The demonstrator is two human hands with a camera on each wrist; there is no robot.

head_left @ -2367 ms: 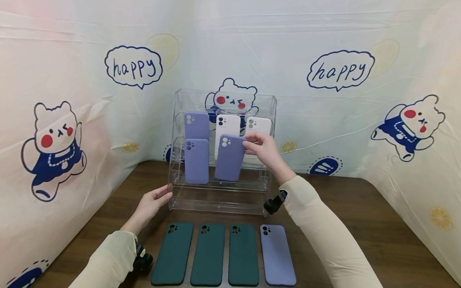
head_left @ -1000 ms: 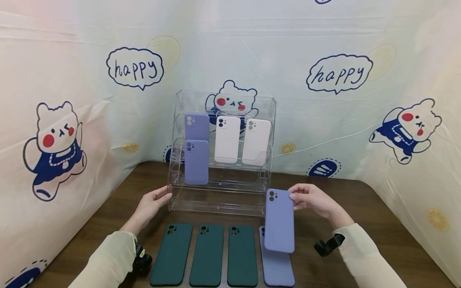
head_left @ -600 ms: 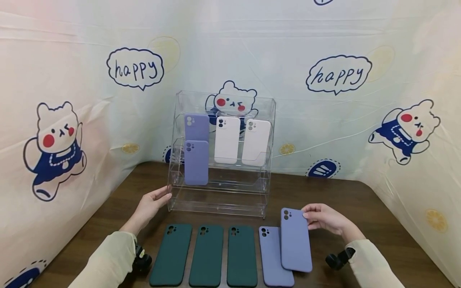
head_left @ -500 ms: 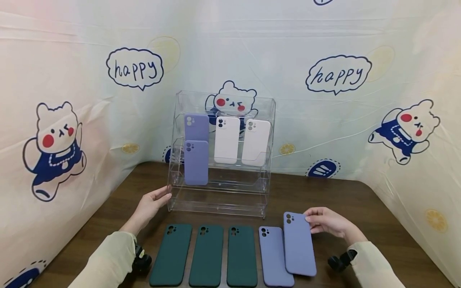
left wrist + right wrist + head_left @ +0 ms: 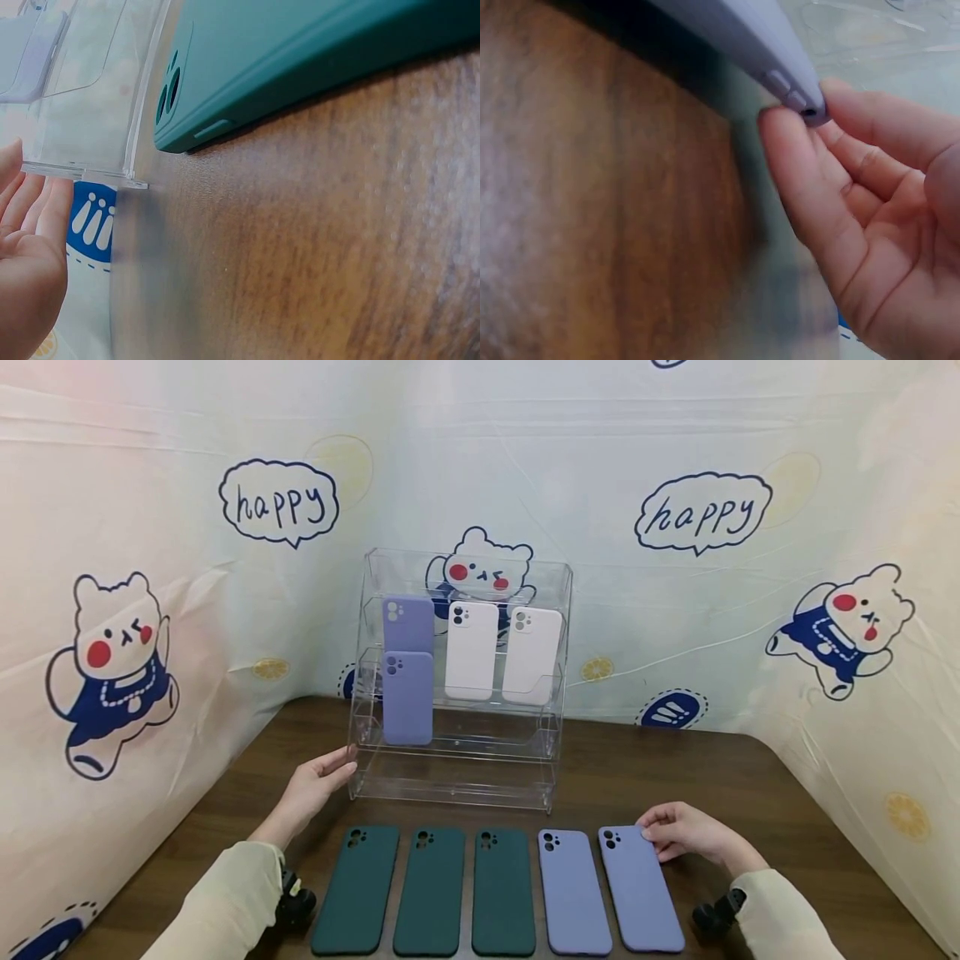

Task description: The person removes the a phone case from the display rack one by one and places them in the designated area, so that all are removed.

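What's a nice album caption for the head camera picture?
Right grip pinching the end lilac phone case of a tabletop row, left grip on a clear rack, cartoon backdrop behind.

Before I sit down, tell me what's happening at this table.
A person's right hand pinches a corner of a lavender phone case at the right end of a tabletop row; another lavender case and three dark green cases complete it. The left hand holds the left edge of a clear display rack, where two lavender cases and two white cases stand.
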